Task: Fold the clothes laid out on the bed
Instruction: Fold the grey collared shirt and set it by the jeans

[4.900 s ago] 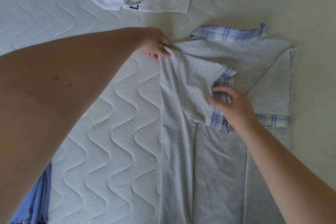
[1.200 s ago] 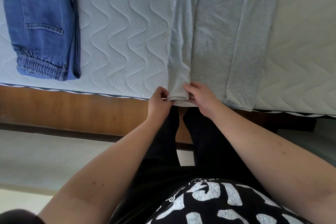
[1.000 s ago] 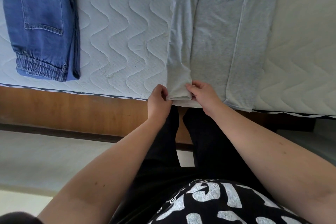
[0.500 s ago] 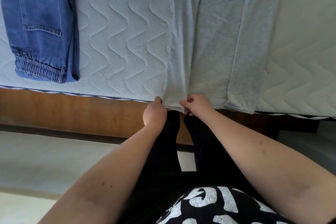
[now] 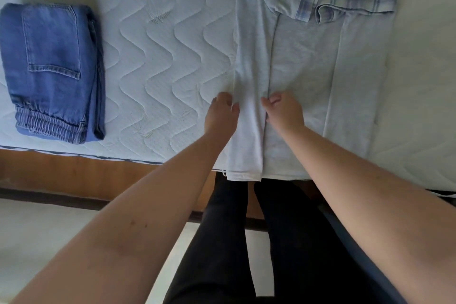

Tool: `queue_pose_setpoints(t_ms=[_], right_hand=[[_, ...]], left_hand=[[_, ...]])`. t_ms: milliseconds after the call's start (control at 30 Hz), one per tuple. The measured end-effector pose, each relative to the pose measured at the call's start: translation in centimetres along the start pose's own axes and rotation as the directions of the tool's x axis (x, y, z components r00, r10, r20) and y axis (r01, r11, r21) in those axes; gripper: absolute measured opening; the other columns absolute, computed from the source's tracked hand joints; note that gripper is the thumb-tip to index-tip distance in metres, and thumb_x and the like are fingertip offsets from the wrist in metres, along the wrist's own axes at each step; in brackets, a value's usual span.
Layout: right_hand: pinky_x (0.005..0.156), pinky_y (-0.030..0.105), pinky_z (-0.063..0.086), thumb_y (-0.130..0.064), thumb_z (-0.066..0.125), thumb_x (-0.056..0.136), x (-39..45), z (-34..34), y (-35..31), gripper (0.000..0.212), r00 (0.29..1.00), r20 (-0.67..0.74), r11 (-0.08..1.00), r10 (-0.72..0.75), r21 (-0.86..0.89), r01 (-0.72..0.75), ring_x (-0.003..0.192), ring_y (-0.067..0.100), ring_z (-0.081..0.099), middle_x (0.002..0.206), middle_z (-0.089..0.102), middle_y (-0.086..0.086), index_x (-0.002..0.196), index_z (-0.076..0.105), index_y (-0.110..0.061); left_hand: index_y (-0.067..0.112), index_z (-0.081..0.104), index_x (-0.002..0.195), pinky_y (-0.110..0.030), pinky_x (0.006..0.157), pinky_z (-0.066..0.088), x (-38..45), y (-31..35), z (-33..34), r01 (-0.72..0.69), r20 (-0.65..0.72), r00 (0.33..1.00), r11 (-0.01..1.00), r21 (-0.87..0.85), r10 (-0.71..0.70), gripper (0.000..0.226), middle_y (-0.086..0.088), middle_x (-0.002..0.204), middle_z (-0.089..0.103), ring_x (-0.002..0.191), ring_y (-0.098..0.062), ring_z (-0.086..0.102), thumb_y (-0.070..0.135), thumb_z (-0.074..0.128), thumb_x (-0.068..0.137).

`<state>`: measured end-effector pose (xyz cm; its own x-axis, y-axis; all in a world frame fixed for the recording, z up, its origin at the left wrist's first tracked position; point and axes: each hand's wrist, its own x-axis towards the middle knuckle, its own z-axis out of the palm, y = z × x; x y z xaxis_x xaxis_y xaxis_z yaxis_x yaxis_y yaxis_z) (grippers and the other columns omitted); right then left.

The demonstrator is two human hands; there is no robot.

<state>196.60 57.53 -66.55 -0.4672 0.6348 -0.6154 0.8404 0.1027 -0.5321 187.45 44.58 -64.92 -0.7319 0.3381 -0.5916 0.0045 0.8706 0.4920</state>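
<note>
- Nearest, past the wrists, the hem of the grey shirt [image 5: 291,61] hangs just over the mattress edge [image 5: 74,153], below both sets of fingers.
- The left hand [image 5: 220,113] sits on the outer edge of the folded-in left panel, fingers curled against the cloth; whether they actually pinch it, I cannot tell.
- The right hand [image 5: 283,112] sits on that panel's inner edge, fingers bent and touching the fabric, also not clearly gripping.
- Between the two hands lies the narrow folded strip; its long axis runs straight away from the fingers, toward the plaid-trimmed sleeves [image 5: 345,5] beyond.
- Both hands are equally near; the rest of the shirt lies rightward of the right fingers.
- Well to the left of the left fingers, the folded jeans [image 5: 51,71] lie apart.
- Judged next: run up the strip or lift the hem away.
</note>
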Motion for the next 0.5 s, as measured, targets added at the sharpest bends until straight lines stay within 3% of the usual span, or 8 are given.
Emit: queue_pose_setpoints(t_ms=[133,200,367,433,500], right_hand=[[0.064,0.028,0.039,-0.037,0.062,0.090,2.0,-0.3,-1.3,0.026,0.999,0.042,0.991,0.012,-0.136,-0.006,0.085,0.028,0.065,0.079,0.066,0.006,0.073,0.062,-0.017],[0.063,0.028,0.040,-0.037,0.062,0.088,2.1,-0.4,-0.9,0.025,0.998,0.051,0.986,0.021,-0.164,-0.012,0.080,0.024,0.065,0.077,0.067,0.003,0.071,0.060,-0.019],[0.068,0.031,0.052,-0.042,0.059,0.090,2.4,-1.2,-1.0,0.024,0.991,0.132,0.978,0.020,-0.208,0.008,0.077,0.021,0.067,0.072,0.072,0.002,0.075,0.062,-0.024],[0.073,0.033,0.053,-0.046,0.058,0.091,3.4,-1.9,-2.2,0.023,0.996,0.084,0.992,0.005,-0.129,0.006,0.076,0.019,0.067,0.070,0.072,0.000,0.085,0.064,-0.025],[0.069,0.031,0.055,-0.046,0.060,0.091,5.0,-2.7,-3.7,0.028,1.000,0.015,1.000,0.008,0.004,-0.008,0.065,0.015,0.067,0.064,0.069,0.000,0.095,0.066,-0.019]], left_hand=[[0.014,0.061,0.096,-0.030,0.074,0.044,3.9,2.4,-0.1,0.073,0.033,0.997,0.997,0.040,-0.074,0.025,0.000,0.089,0.063,0.086,-0.021,0.058,0.038,0.054,0.097],[0.016,0.059,0.088,-0.029,0.070,0.040,4.4,2.6,-0.3,0.088,0.050,0.994,0.993,0.082,-0.092,0.024,0.002,0.078,0.058,0.080,-0.020,0.055,0.036,0.052,0.099],[0.018,0.062,0.106,-0.031,0.073,0.044,4.1,1.8,-0.6,0.166,0.040,0.985,0.984,0.062,-0.169,0.025,0.004,0.090,0.062,0.088,-0.020,0.060,0.039,0.050,0.099],[0.019,0.060,0.108,-0.031,0.074,0.046,4.7,2.5,-1.1,0.111,0.001,0.994,0.994,0.019,-0.111,0.024,0.007,0.092,0.063,0.089,-0.016,0.061,0.039,0.049,0.099],[0.018,0.060,0.114,-0.029,0.078,0.046,6.3,4.0,-1.9,0.013,-0.031,0.999,1.000,-0.020,-0.013,0.027,0.005,0.101,0.065,0.092,-0.014,0.060,0.038,0.051,0.099]])
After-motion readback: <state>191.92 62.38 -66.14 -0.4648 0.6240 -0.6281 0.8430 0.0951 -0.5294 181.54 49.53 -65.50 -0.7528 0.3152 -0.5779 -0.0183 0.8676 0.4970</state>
